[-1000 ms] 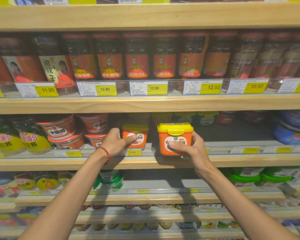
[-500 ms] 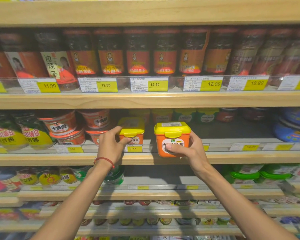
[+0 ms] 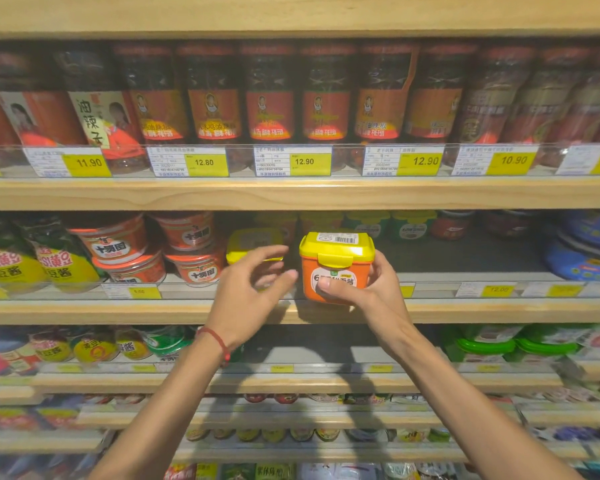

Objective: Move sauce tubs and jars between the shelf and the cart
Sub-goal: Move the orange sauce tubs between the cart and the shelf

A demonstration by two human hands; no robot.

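Observation:
My right hand point(image 3: 381, 296) is shut on an orange sauce tub with a yellow lid point(image 3: 336, 265), held at the front edge of the middle wooden shelf point(image 3: 118, 311), thumb across its label. A second orange tub with a yellow lid point(image 3: 253, 241) stands on the shelf just to its left. My left hand point(image 3: 248, 296) hovers in front of that second tub with its fingers spread and slightly blurred, holding nothing. The lower part of the second tub is hidden behind that hand.
Round red tubs point(image 3: 118, 244) and yellow-green pouches point(image 3: 11, 268) fill the shelf's left; blue tubs point(image 3: 589, 251) its right; more small tubs point(image 3: 368, 225) stand at the back. Red-labelled jars point(image 3: 271, 112) line the shelf above. Green-lidded tubs point(image 3: 485, 344) sit below.
The second tub came forward under my left hand, which has since let go and drawn back with fingers spread. My right hand keeps its tub, now slightly nearer me.

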